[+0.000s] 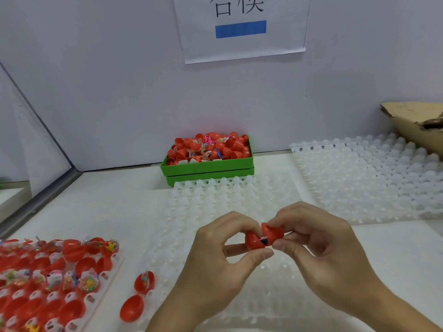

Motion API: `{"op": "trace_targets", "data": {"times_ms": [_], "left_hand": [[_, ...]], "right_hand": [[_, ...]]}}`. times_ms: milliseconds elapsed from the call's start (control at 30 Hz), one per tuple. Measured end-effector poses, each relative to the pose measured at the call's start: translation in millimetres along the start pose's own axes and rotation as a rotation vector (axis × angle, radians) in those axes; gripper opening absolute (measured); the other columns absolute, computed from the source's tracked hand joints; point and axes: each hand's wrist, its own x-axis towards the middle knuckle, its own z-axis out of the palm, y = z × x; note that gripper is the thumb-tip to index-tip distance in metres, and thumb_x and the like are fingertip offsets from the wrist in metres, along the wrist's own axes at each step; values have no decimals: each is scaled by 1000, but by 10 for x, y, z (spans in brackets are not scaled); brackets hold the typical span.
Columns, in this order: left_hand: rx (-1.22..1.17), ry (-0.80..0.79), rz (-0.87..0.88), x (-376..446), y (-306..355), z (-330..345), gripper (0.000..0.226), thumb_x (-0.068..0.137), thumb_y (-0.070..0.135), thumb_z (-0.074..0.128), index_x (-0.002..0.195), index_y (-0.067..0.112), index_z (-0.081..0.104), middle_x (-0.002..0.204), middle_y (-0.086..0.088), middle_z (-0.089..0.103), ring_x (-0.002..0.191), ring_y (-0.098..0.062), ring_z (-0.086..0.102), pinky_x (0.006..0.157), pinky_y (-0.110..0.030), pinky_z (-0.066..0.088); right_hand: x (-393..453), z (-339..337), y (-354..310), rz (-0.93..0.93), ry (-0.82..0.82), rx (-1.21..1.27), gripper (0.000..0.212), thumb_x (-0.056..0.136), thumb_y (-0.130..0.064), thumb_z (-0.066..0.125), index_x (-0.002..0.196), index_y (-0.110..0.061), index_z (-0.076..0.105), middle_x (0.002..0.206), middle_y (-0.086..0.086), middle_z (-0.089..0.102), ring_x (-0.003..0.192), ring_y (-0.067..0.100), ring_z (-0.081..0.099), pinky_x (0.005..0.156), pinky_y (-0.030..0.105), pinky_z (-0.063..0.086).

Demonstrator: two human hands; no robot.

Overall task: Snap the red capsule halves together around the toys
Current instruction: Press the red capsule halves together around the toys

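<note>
- The left hand (215,250) pinches one red capsule half (253,240) in a curled thumb-and-finger grip.
- The right hand (318,243) pinches the other capsule half (273,232); the two halves meet at an angle, with a gap in which something dark shows.
- Both are held above a white dimpled tray (215,212) on the tabletop (107,212).
- Left: a tray of open halves with toys (48,279).
- At the back: a green bin (208,164) piled with capsule parts.
</note>
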Motion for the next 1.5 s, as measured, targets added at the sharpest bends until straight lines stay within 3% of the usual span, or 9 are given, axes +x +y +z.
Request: {"op": "trace_targets", "data": {"times_ms": [100,200,400,567,800,1000,1167,1300,1500], "left_hand": [[-14,46,-17,4,8,29,21,77,30,77,96,32,68,92,7,68,94,-19,66,75,-25,60],[-123,118,-94,7,-2,58,44,67,18,84,99,37,59,92,4,72,92,-17,71,73,-26,61],[-251,182,-106,22,24,77,34,58,16,90,88,26,79,93,-1,75,95,-19,71,73,-26,61],[-295,178,-118,31,57,93,37,62,13,83,95,28,80,94,1,77,95,-13,72,76,-20,58],[-256,237,-132,45,81,119,36,54,29,85,88,38,79,85,5,77,82,-10,72,69,-19,58],[-255,226,-124,41,56,117,36,52,21,87,86,30,80,83,1,76,82,-12,72,69,-22,60],[-251,197,-116,33,42,109,38,57,16,85,92,30,80,91,3,77,90,-13,72,73,-21,60],[-173,217,-119,45,38,103,37,61,15,83,92,33,77,88,7,76,87,-8,71,71,-16,57],[-64,226,-136,39,20,110,44,64,0,85,88,35,78,84,8,76,85,-10,71,73,-23,58]], "right_hand": [[2,-2,1,-15,5,-26,29,75,3,71,93,-20,74,90,-3,67,84,24,72,69,31,60],[5,-13,6,-27,2,-60,30,73,7,70,91,-17,75,90,-3,67,83,24,70,68,28,58],[13,-16,-11,-42,13,-61,31,73,6,71,90,-21,75,91,-5,67,85,24,70,69,28,58],[19,-18,-33,4,58,-45,31,74,-3,75,96,-26,72,91,-6,70,85,24,72,70,31,59],[9,0,-45,90,82,32,32,73,-9,82,100,-24,77,90,-5,76,83,17,74,74,21,58],[11,15,-37,85,86,1,41,71,12,78,93,-23,79,87,-4,77,82,18,74,74,23,58],[12,23,-41,125,116,37,37,72,2,78,95,-27,78,88,-2,77,84,20,74,76,26,59],[15,22,-45,157,114,12,42,72,10,78,90,-28,80,85,-2,77,80,16,73,74,22,58],[8,31,-51,195,123,-17,43,71,15,76,86,-25,79,79,-4,77,77,11,72,71,16,55]]}}
